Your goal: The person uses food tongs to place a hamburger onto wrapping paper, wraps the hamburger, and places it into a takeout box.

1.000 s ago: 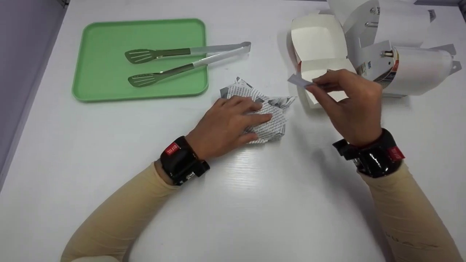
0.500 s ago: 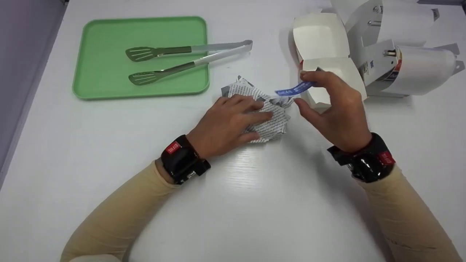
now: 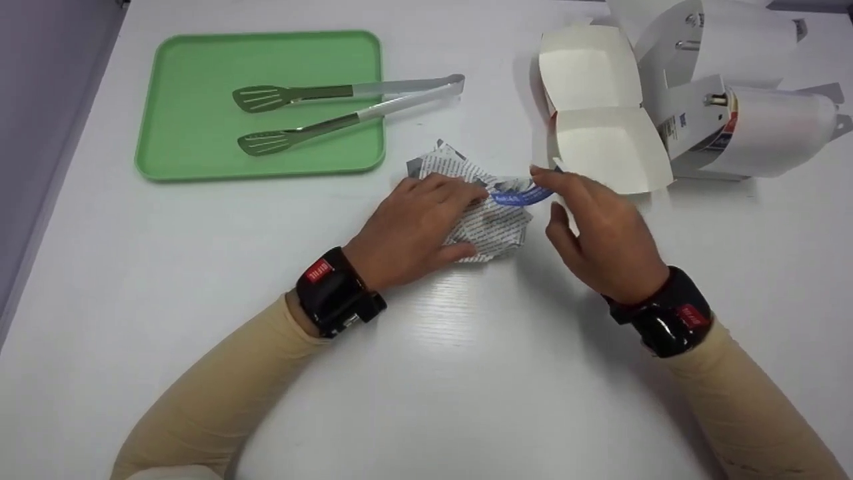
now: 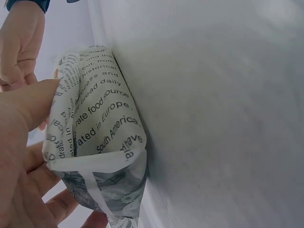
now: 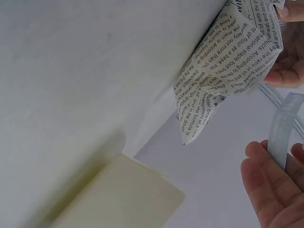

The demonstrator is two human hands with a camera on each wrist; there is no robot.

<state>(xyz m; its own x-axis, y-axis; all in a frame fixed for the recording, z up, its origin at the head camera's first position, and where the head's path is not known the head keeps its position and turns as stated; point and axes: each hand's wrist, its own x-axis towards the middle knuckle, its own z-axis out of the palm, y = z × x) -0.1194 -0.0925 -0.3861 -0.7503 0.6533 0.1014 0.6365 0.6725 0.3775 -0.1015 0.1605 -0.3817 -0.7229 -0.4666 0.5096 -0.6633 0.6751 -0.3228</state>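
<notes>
A wrap of printed newsprint-style paper (image 3: pixel 493 230), folded into a small parcel, lies mid-table. My left hand (image 3: pixel 413 230) rests over its left side, fingers spread across the paper, thumb along the near edge. In the left wrist view the parcel (image 4: pixel 102 114) shows a folded edge and a dark printed patch; its contents are hidden. My right hand (image 3: pixel 600 230) holds a curved blue sticker strip (image 3: pixel 523 197) at the fingertips, with the thumb apart from it. The strip's free end is over the parcel, near the left fingers. From the right wrist, the strip (image 5: pixel 283 128) shows its pale side.
A green tray (image 3: pixel 193 127) stands at the back left with slotted metal tongs (image 3: pixel 406 87) across it, handles past its rim. An open white paper box (image 3: pixel 590 73) sits behind my right hand. Beside it are white paper-covered rolls (image 3: pixel 780 130) on a stand.
My right hand has moved left and nearer, bringing the strip from beside the box to over the parcel. Its thumb has parted from the strip. My left hand stays on the paper.
</notes>
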